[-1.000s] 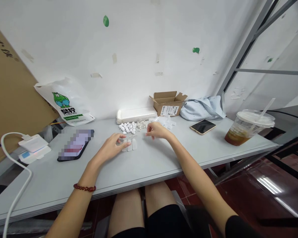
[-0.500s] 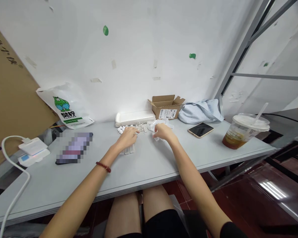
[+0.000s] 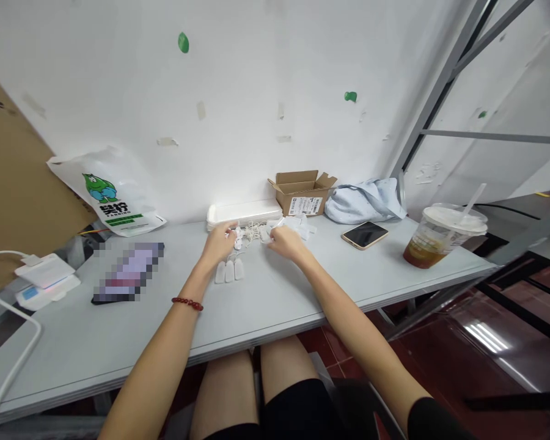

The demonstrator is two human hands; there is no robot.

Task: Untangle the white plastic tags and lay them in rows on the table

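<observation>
My left hand is at the small white round pieces, its thumb and forefinger a little apart, with nothing visible between them. Just below it, three flat whitish tags lie side by side on the table, with thin loops at their tops. My right hand is curled closed beside a heap of white strings. Whatever its fingertips pinch is too small or too hidden to make out. Clear plastic wrapping lies just behind the right hand.
Behind the hands are a stack of white trays and an opened cardboard box. A pale blue cloth bag, a phone and a drink cup stand to the right. Leftward are a blurred-out phone, a plastic bag and a cabled charger.
My left hand has drawn back leftward off the white pieces, uncovering the three tags. My right hand has shifted slightly left and curled tighter. The view has turned a little.
</observation>
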